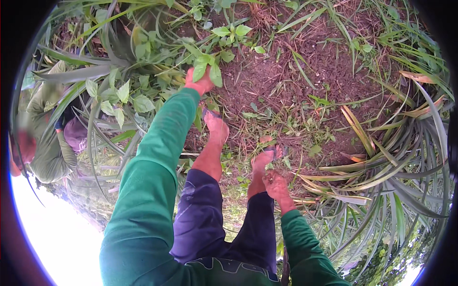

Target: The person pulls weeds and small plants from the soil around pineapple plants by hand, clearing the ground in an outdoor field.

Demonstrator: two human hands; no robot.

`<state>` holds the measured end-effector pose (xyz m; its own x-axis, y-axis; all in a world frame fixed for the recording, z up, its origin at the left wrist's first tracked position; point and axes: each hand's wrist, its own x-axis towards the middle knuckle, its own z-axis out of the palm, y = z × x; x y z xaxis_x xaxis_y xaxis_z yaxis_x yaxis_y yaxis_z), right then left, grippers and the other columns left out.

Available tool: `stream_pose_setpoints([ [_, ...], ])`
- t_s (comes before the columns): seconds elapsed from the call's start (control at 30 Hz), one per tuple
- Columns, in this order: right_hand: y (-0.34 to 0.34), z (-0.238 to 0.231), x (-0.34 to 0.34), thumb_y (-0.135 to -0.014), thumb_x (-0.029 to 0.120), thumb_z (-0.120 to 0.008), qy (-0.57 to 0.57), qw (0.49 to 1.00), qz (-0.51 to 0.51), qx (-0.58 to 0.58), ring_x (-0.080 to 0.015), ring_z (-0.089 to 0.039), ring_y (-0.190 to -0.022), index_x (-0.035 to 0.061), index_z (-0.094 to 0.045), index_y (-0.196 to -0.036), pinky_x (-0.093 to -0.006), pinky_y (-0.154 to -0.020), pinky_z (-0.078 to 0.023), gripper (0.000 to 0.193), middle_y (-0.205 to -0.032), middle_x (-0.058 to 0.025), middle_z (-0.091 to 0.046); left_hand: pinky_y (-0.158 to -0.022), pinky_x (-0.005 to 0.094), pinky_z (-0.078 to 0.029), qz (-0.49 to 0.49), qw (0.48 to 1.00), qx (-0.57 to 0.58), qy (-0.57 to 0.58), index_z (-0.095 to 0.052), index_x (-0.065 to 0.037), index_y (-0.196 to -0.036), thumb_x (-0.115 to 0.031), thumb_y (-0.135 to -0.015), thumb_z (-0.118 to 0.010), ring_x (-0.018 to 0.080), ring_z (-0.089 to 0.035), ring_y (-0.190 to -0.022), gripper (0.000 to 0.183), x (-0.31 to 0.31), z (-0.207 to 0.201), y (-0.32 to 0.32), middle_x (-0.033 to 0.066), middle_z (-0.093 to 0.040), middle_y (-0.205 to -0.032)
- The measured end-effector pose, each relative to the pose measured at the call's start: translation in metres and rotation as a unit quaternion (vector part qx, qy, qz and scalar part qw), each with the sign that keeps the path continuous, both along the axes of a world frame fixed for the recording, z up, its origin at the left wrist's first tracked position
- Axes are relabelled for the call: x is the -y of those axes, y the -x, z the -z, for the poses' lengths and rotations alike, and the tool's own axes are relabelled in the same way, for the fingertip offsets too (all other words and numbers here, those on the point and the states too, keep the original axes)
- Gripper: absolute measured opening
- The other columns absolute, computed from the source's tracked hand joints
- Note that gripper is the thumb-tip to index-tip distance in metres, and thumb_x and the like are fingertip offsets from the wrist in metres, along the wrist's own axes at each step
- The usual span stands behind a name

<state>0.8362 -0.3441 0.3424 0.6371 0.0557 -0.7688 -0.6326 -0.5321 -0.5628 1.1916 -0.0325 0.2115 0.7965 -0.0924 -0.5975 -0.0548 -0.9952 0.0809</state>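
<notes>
My left hand (202,83) reaches forward to the edge of the weeds, its fingers curled around a leafy green weed (205,66). Broad leaves cover part of those fingers, so the grip on the stem is hidden. Lower down, beside my right shin, my right hand (276,185) is closed and smeared with mud. Whatever it may hold cannot be made out. More leafy weeds (121,102) grow left of my left forearm, among long strap-shaped leaves.
A large spiky plant (405,157) with long grey-green and yellowed leaves stands at the right. Brown soil (296,71) with dry stalks and cut grass spreads ahead of my sandalled feet. At the far left another person (52,133) bends among the plants.
</notes>
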Motion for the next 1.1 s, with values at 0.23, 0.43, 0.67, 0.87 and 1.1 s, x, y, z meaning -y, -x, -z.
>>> stream_pose_setpoints([
  [0.23,-0.003,-0.003,-0.018,-0.081,0.017,-0.065,0.010,1.000,0.002,-0.008,-0.0328,-0.067,-0.077,0.0046,-0.063,-0.105,-0.0419,-0.070,-0.054,0.026,-0.082,-0.0170,-0.066,-0.092,0.0518,-0.050,0.200,0.920,-0.307,0.137,-0.067,-0.009,-0.107,-0.032,-0.088,-0.056,0.0365,-0.065,-0.101,0.032,0.155,-0.164,0.081,0.0165,-0.070,-0.098],
  [0.43,0.004,0.000,-0.029,-0.081,0.017,-0.065,-0.029,0.999,0.028,0.010,-0.0323,-0.066,-0.074,0.0064,-0.062,-0.106,-0.0422,-0.069,-0.053,0.028,-0.080,-0.0148,-0.066,-0.109,0.0596,-0.027,0.023,0.984,-0.146,-0.098,-0.018,0.003,-0.148,-0.056,-0.084,-0.062,0.0417,-0.026,-0.139,0.098,0.129,-0.098,0.060,0.0252,-0.019,-0.153],
  [0.67,0.016,0.013,-0.024,-0.080,0.017,-0.068,-0.023,0.998,0.059,-0.008,-0.0307,-0.066,-0.072,0.0053,-0.062,-0.101,-0.0407,-0.067,-0.053,0.025,-0.076,-0.0135,-0.066,-0.097,0.0516,-0.046,-0.219,0.954,-0.175,-0.105,-0.040,0.003,-0.132,-0.028,-0.084,-0.064,0.0399,-0.049,-0.125,0.062,0.078,-0.010,0.078,0.0249,-0.053,-0.130],
  [0.87,0.031,0.023,-0.026,-0.081,0.021,-0.066,-0.016,0.998,0.051,-0.028,-0.0273,-0.068,-0.073,0.0047,-0.065,-0.099,-0.0383,-0.067,-0.054,0.024,-0.077,-0.0154,-0.067,-0.089,0.0434,-0.052,-0.110,0.986,-0.112,0.050,-0.066,0.002,-0.103,-0.027,-0.089,-0.047,0.0396,-0.063,-0.102,0.037,0.080,-0.051,0.063,0.0274,-0.065,-0.105],
  [1.1,0.037,0.031,-0.020,-0.081,0.020,-0.066,-0.008,0.998,0.031,-0.049,-0.0296,-0.067,-0.073,0.0052,-0.065,-0.100,-0.0393,-0.067,-0.053,0.025,-0.078,-0.0148,-0.067,-0.092,0.0470,-0.049,0.090,0.956,-0.178,0.214,-0.062,-0.015,-0.114,-0.035,-0.084,-0.060,0.0351,-0.054,-0.112,0.036,0.173,-0.149,0.117,0.0163,-0.058,-0.119],
])
